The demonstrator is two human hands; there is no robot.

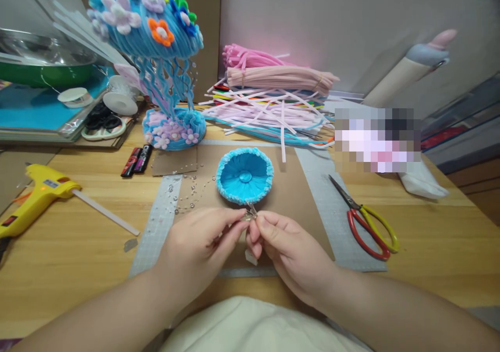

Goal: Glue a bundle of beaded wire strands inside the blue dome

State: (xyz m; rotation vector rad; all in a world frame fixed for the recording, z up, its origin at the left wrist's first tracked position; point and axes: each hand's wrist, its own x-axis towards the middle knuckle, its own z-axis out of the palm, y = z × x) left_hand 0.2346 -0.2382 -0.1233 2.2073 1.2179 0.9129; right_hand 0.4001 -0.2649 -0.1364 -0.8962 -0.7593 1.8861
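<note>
Both hands meet above the brown cardboard, in front of a blue fuzzy-rimmed bowl shape whose hollow side faces me. My left hand pinches a small bunch of thin silvery strands between thumb and fingertips. From the other side, my right hand grips the same bunch, its fingers curled. What exactly the strands are is too small to tell. A small whitish piece shows below the right fingers. Clear beads on fine thread lie left of the bowl shape.
Scissors lie to the right on the grey cutting mat. At the left is a yellow glue gun with a glue stick in it. Behind stand a blue jellyfish ornament with felt-like flowers and piled pipe cleaners.
</note>
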